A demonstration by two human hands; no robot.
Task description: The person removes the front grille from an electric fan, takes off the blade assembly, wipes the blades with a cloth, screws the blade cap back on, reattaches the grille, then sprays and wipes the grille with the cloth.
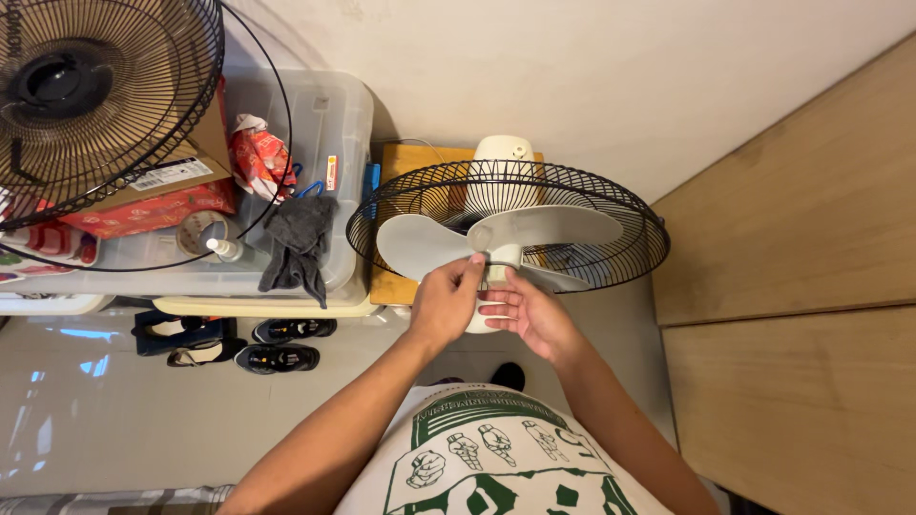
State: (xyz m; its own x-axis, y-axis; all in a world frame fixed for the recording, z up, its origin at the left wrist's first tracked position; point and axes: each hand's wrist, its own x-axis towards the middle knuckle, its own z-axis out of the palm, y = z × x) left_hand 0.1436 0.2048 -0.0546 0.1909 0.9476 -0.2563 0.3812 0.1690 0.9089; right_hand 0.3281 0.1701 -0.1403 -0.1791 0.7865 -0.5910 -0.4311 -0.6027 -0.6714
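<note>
A white fan [504, 153] stands against the wall with its front grille off. Its white blades [558, 227] sit inside the black rear wire guard [630, 257]. My left hand [444, 303] pinches the hub at the centre of the blades, fingertips closed on it. From the other side, my right hand [530, 315] cups that hub with fingers spread under it. The hub itself is mostly hidden by my fingers.
The detached black front grille [91, 95] leans at the upper left over a clear plastic storage box [334, 124] holding a grey cloth [301, 243], a red box and a small bottle. Shoes [277, 358] lie on the tiled floor. A wooden panel [792, 286] stands to the right.
</note>
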